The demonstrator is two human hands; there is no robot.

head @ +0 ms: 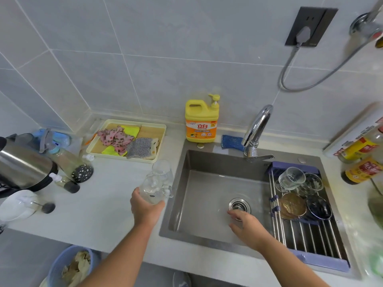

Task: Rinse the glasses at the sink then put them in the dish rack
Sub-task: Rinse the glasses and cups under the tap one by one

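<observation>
Gripping mug point(154, 190), glass point(291, 178) in rack point(310, 239)

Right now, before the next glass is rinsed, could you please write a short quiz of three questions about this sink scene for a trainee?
1. True or false: the dish rack holds no glass yet.
2. Fill in: the right hand is above the sink, near the ____.
3. The left hand holds: A) a clear glass B) a yellow bottle C) a cloth.
Key: 1 false; 2 drain; 3 A.
</observation>
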